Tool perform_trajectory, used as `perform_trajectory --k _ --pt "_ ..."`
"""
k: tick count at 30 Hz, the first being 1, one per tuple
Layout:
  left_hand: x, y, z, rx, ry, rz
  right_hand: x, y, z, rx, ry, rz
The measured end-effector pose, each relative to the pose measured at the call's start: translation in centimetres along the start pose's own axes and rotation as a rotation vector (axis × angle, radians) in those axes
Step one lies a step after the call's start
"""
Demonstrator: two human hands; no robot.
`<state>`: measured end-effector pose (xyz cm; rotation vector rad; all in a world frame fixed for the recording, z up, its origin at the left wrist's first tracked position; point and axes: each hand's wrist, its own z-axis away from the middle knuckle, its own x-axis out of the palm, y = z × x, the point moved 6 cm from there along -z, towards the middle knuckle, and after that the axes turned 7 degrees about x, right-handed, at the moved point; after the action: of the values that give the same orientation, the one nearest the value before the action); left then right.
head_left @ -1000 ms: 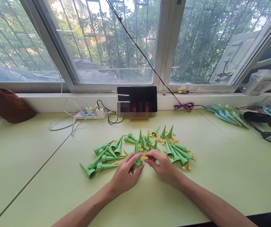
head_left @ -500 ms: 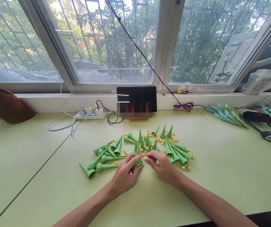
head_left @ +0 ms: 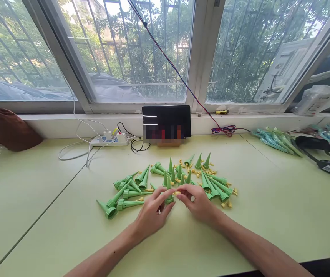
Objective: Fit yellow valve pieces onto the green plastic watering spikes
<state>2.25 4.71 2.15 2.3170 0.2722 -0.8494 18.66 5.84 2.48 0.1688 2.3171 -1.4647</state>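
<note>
My left hand (head_left: 155, 209) is closed around the lower part of a green plastic watering spike (head_left: 168, 197), which stands point up between thumb and fingers. Pinched in my right hand (head_left: 195, 200) is a small yellow plastic valve (head_left: 177, 193), held right against the side of that spike. Whether the valve sits in the spike's hole cannot be made out. Behind my hands, several green spikes (head_left: 179, 171) stand upright. More green spikes (head_left: 131, 193) lie in a heap on the left, and others (head_left: 216, 186) lie on the right among loose yellow valves (head_left: 229, 204).
At the back of the pale green table (head_left: 52, 215) a tablet (head_left: 166, 121) leans on a stand. A white power strip (head_left: 110, 141) with cables lies left of it. Farther right are bundled wires (head_left: 224, 130), bagged parts (head_left: 277, 140) and a black strap (head_left: 326, 156); a brown bag (head_left: 9, 127) rests far left.
Almost nothing differs. My right fingers have shifted very slightly with the yellow valve at the spike, while my left hand keeps its grip.
</note>
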Motion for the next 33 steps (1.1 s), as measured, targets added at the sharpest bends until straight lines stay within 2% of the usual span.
perform_trajectory --k 3,11,18,24,33 --pt "-0.14 0.10 -0.13 0.005 0.018 0.006 0.08 -0.09 0.17 -0.014 -0.003 -0.036" --pt "0.07 0.00 0.20 0.013 0.004 -0.017 0.16 0.20 -0.09 0.001 -0.047 0.067" --pt "0.04 -0.01 -0.09 -0.007 0.001 0.001 0.18 -0.11 0.04 0.004 -0.053 -0.002" --pt "0.21 -0.10 0.14 -0.005 -0.010 -0.005 0.26 0.31 -0.17 0.012 -0.081 0.084" --pt "0.08 0.03 -0.04 -0.009 0.001 -0.012 0.39 0.08 0.00 0.027 -0.101 0.030"
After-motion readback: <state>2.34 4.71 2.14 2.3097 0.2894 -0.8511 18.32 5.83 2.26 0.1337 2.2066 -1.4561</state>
